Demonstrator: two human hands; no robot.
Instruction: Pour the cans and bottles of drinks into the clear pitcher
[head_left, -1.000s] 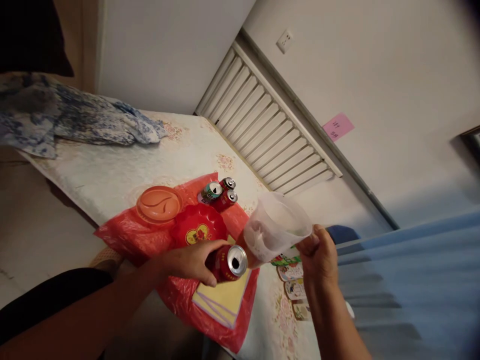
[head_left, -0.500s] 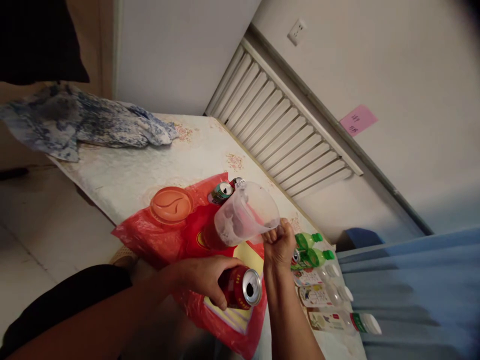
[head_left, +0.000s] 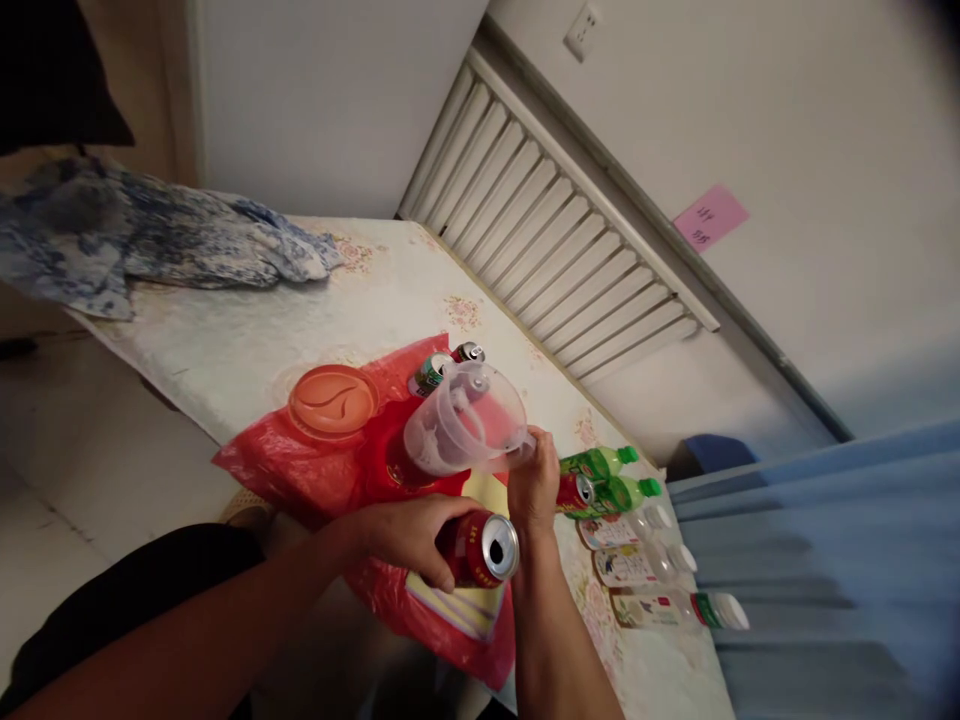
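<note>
My left hand (head_left: 416, 540) is wrapped round an opened red drink can (head_left: 474, 550), its silver top and dark mouth facing me. The fingers of my right hand (head_left: 535, 480) close on the handle of a clear plastic jug (head_left: 465, 415). The jug tilts over a red plastic bag (head_left: 277, 470), with some foam-like white inside. Whether liquid lies at its bottom is hard to tell against the red behind. An orange lid (head_left: 334, 400) lies on the bag, left of the jug. Below the can is a folded yellow striped cloth (head_left: 457, 605).
A green can (head_left: 430, 374) and a dark can (head_left: 470, 353) stand behind the jug. Right of my right hand are another red can (head_left: 576, 491), green bottles (head_left: 600, 463) and several clear labelled bottles (head_left: 645, 610). A patterned cloth (head_left: 217, 240) covers the table's far left. A radiator (head_left: 547, 220) runs alongside.
The jug and my right hand have shifted slightly left, and the jug's opening shows more. My left hand still holds the can. The whole view has shifted a little.
</note>
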